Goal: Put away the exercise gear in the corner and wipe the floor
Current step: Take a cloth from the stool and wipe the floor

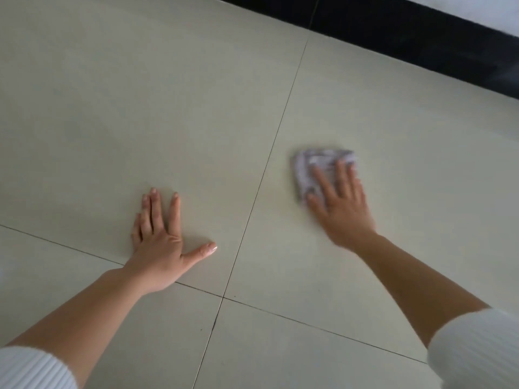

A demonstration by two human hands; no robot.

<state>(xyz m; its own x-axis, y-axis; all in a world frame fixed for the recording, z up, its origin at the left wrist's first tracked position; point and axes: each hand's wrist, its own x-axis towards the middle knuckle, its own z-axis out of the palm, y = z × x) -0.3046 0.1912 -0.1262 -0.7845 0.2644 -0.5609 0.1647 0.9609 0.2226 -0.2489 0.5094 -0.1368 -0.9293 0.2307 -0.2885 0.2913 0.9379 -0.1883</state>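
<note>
Both hands flat: left hand (161, 242) on floor (140, 108), right hand (341, 203) on cloth (311, 169).

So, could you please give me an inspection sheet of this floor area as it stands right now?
Surface: pale tiled floor with thin dark grout lines; a few tiny dark specks near the grout crossing at the lower middle.
Job's things: folded cloth, pale with a faint pattern, flat on the tile; blurred. No exercise gear in view.
Clutter: nothing seen.
Hands: left hand flat on the floor, fingers spread, holding nothing; right hand pressed palm-down on the cloth, blurred.
Cables: nothing seen.
Surroundings: dark band runs along the floor's far edge at upper right, with a lighter surface beyond it; white ribbed sleeves at the bottom corners.
</note>
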